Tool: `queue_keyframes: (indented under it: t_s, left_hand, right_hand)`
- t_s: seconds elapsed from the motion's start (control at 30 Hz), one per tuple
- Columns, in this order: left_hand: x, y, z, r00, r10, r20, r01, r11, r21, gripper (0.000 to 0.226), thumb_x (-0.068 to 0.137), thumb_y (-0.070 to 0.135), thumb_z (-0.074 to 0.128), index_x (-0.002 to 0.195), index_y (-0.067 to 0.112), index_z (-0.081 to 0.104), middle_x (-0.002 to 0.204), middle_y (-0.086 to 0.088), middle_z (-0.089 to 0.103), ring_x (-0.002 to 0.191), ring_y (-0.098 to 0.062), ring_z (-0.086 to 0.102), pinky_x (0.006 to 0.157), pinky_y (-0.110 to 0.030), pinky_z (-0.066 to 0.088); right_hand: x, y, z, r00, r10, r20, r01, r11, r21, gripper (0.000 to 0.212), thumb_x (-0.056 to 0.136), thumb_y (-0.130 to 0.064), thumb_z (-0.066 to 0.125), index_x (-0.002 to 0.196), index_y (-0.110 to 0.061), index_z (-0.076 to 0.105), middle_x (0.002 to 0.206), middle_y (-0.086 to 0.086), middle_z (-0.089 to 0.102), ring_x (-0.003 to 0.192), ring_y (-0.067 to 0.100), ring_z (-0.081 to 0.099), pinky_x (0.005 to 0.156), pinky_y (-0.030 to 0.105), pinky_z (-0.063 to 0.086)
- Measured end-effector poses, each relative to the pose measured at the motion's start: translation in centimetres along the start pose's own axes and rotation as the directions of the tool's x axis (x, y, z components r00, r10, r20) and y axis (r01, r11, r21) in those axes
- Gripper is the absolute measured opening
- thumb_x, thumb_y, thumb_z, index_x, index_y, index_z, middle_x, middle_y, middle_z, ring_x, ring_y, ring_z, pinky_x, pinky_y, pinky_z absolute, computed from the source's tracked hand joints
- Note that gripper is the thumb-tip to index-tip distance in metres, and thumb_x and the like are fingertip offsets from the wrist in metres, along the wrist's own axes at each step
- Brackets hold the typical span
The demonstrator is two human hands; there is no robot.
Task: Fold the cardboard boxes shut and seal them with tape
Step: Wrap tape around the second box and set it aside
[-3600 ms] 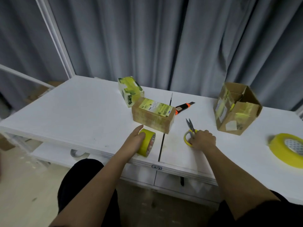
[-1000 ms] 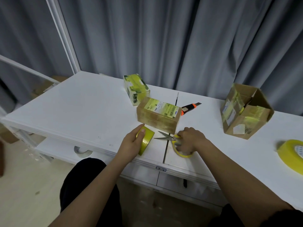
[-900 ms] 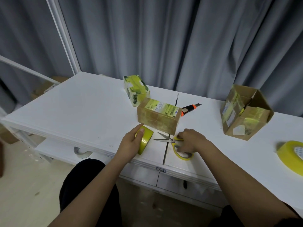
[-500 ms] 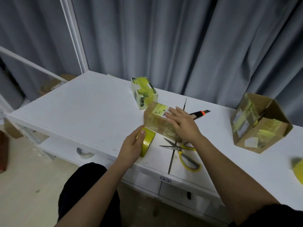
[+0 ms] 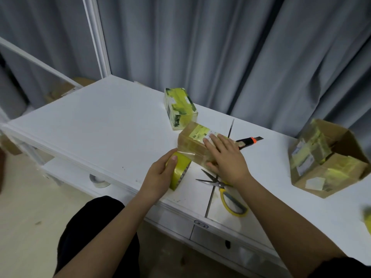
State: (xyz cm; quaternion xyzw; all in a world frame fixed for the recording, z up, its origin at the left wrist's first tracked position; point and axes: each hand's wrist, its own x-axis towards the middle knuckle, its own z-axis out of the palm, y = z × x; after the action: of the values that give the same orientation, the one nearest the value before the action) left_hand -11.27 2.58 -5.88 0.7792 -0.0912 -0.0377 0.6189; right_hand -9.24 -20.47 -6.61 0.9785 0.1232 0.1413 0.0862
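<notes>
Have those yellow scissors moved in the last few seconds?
Yes. The scissors now lie nearer the table's front edge, blades pointing left across the seam; the right hand has left them.

Single head-worn wide-angle view, looking forward and steeply down over the near edge of the white table (image 5: 104,125). Close range: both forearms enter from the bottom, hands mid-frame. Grey curtain (image 5: 200,47) fills the top behind the table, floor (image 5: 24,227) shows lower left. Edges bend from lens distortion. No second view.

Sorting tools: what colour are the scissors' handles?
Yellow, on the steel-bladed scissors in the head view.
</notes>
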Motion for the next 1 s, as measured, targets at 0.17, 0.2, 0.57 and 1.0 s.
queue_keyframes:
  t_s: [0.17,0.2,0.57,1.0]
  left_hand:
    - [-0.3,0.3,0.3,0.999,0.033,0.010,-0.032,0.999,-0.018,0.024,0.101,0.029,0.040,0.110,0.049,0.052,0.097,0.041,0.053,0.090,0.028,0.049,0.072,0.006,0.035]
    - [-0.3,0.3,0.4,0.999,0.039,0.015,-0.038,0.999,-0.020,0.024,0.101,0.029,0.040,0.112,0.047,0.052,0.099,0.039,0.053,0.091,0.028,0.049,0.072,0.007,0.035]
    - [0.2,0.4,-0.1,1.000,0.020,0.008,-0.019,1.000,-0.023,0.029,0.100,0.031,0.040,0.107,0.057,0.051,0.092,0.049,0.056,0.094,0.028,0.049,0.075,0.005,0.037]
    - [0.3,-0.6,-1.0,0.999,-0.010,-0.038,0.008,0.999,-0.049,0.035,0.099,0.035,0.040,0.131,0.030,0.054,0.108,0.032,0.054,0.095,0.029,0.047,0.073,0.006,0.035]
  right_hand:
    - [-0.4,0.7,-1.6,0.999,0.011,0.050,-0.027,0.942,0.334,0.085,0.086,-0.049,0.060,0.153,-0.027,0.013,0.160,-0.002,0.015,0.147,0.019,0.010,0.118,0.041,0.012]
    - [-0.3,0.7,-2.0,0.997,0.074,0.014,-0.072,0.885,0.461,0.082,0.086,-0.045,0.062,0.152,-0.026,0.018,0.159,-0.002,0.017,0.147,0.017,0.010,0.119,0.042,0.012]
    - [2.9,1.9,-3.1,0.871,0.367,0.328,-0.490,0.704,0.514,0.096,0.060,-0.066,0.076,0.136,-0.018,0.043,0.128,0.006,0.047,0.123,0.025,0.036,0.097,0.037,0.037]
    - [1.9,-0.7,-0.8,0.862,0.500,-0.081,-0.360,0.716,0.598,0.055,0.082,-0.050,0.066,0.128,-0.022,0.052,0.129,0.001,0.046,0.123,0.025,0.036,0.098,0.028,0.027]
